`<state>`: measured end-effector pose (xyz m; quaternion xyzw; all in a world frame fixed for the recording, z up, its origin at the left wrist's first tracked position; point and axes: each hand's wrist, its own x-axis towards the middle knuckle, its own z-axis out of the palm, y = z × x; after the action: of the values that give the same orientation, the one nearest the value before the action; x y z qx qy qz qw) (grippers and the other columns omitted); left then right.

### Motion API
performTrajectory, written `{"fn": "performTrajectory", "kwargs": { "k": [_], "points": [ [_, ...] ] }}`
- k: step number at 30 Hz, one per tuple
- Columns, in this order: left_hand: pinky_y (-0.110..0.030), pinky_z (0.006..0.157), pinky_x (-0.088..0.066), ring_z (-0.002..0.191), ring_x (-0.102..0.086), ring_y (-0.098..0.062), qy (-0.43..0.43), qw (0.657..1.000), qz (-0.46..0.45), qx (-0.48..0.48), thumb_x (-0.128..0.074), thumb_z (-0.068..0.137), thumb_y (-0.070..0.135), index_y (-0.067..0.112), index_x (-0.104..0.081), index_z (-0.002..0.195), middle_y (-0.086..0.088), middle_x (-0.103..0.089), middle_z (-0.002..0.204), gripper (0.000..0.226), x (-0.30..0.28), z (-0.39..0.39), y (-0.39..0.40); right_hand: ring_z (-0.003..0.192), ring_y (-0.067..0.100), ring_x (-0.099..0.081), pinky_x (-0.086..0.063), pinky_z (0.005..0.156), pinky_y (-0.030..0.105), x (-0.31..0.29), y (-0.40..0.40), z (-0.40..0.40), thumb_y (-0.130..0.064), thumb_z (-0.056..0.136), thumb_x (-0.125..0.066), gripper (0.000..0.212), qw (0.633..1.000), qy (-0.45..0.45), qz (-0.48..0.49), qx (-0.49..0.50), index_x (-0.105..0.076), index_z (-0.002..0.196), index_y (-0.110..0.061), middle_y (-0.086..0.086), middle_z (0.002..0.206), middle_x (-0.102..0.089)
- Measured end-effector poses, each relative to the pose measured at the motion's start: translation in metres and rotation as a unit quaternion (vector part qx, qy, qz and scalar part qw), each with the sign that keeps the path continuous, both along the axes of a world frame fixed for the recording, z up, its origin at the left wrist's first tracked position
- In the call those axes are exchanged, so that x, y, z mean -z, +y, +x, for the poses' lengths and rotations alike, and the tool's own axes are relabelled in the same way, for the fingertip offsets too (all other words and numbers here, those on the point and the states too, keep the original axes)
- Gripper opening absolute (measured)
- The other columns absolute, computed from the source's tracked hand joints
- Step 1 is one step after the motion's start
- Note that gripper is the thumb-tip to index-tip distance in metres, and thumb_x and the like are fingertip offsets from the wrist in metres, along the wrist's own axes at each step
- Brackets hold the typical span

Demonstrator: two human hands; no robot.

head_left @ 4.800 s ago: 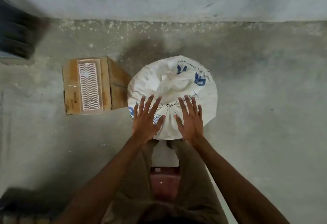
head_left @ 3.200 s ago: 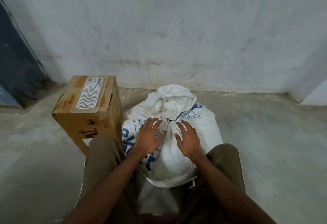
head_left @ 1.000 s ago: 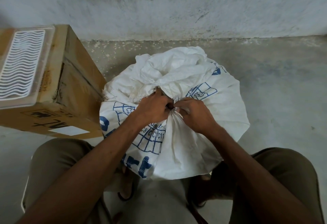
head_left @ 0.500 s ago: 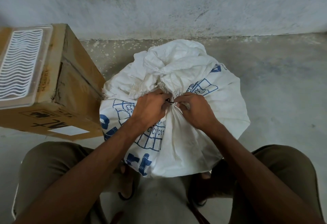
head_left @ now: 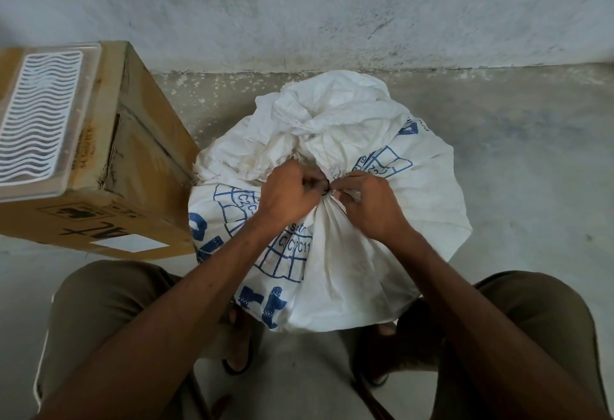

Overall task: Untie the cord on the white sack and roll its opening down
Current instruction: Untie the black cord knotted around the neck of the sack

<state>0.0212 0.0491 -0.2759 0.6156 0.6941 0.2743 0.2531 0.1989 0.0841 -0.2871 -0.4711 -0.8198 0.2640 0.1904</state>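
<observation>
A full white sack (head_left: 422,197) with blue print stands on the concrete floor between my knees. Its neck is gathered and tied with a thin dark cord (head_left: 327,186), and the loose crumpled top spills over behind the knot. My left hand (head_left: 287,192) and my right hand (head_left: 367,205) meet at the neck, fingers curled and pinching at the cord's knot. The fingertips hide most of the knot.
A cardboard box (head_left: 109,167) with a clear plastic tray (head_left: 36,120) on top stands close to the sack's left side. A stained white wall (head_left: 332,11) runs just behind. My legs and sandalled feet flank the sack; bare floor lies to the right.
Over the last second both hands stayed pinched at the knot, with small finger shifts. Before that they lay flat and open on the sack, then closed in on the cord.
</observation>
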Motion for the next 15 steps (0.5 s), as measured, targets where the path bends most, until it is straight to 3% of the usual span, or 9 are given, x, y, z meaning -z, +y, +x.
{"fn": "performTrajectory", "kwargs": {
  "k": [3, 6, 10, 13, 15],
  "points": [
    [-0.034, 0.066, -0.058, 0.074, -0.069, -0.005, -0.011, 0.999, -0.021, -0.036, -0.062, 0.085, 0.05, 0.037, -0.08, 0.09, 0.016, -0.075, 0.077, 0.023, 0.0, 0.005, 0.002, 0.096, 0.025, -0.067, -0.054, 0.084, 0.042, 0.001, 0.002, 0.002, -0.008, 0.083, -0.068, 0.031, 1.0, 0.005, -0.03, -0.006, -0.078, 0.109, -0.022, 0.006, 0.102, -0.073],
    [-0.033, 0.065, -0.057, 0.077, -0.07, -0.011, 0.036, 0.998, -0.022, -0.047, -0.066, 0.09, 0.041, 0.032, -0.08, 0.09, 0.011, -0.076, 0.081, 0.017, -0.001, 0.011, 0.006, 0.097, 0.022, -0.065, -0.052, 0.083, 0.035, 0.003, 0.005, 0.005, -0.007, 0.083, -0.066, 0.031, 0.999, -0.01, -0.047, -0.024, -0.077, 0.106, -0.024, 0.002, 0.1, -0.071],
    [-0.033, 0.068, -0.058, 0.08, -0.071, -0.011, 0.035, 0.997, -0.047, -0.052, -0.073, 0.085, 0.037, 0.034, -0.08, 0.088, 0.012, -0.077, 0.085, 0.008, 0.0, 0.01, 0.011, 0.105, 0.017, -0.064, -0.049, 0.089, 0.03, 0.001, 0.008, 0.009, -0.004, 0.083, -0.065, 0.036, 0.997, -0.024, -0.059, -0.041, -0.077, 0.109, -0.025, 0.001, 0.11, -0.071],
    [-0.031, 0.066, -0.052, 0.082, -0.07, -0.022, 0.112, 0.992, -0.046, -0.025, -0.07, 0.084, 0.031, 0.025, -0.077, 0.084, 0.003, -0.074, 0.089, 0.009, -0.005, 0.013, 0.012, 0.106, 0.021, -0.062, -0.05, 0.09, 0.036, 0.0, 0.003, 0.008, -0.005, 0.08, -0.061, 0.042, 0.996, -0.052, -0.061, -0.051, -0.076, 0.113, -0.027, 0.003, 0.112, -0.07],
    [-0.031, 0.064, -0.045, 0.081, -0.069, -0.027, 0.159, 0.986, -0.052, -0.014, -0.069, 0.084, 0.027, 0.018, -0.067, 0.078, -0.004, -0.072, 0.089, 0.011, -0.01, 0.016, 0.013, 0.101, 0.024, -0.062, -0.052, 0.085, 0.04, -0.001, -0.001, 0.005, -0.012, 0.078, -0.056, 0.037, 0.994, -0.069, -0.052, -0.06, -0.076, 0.105, -0.028, 0.004, 0.104, -0.069]
  ]
}}
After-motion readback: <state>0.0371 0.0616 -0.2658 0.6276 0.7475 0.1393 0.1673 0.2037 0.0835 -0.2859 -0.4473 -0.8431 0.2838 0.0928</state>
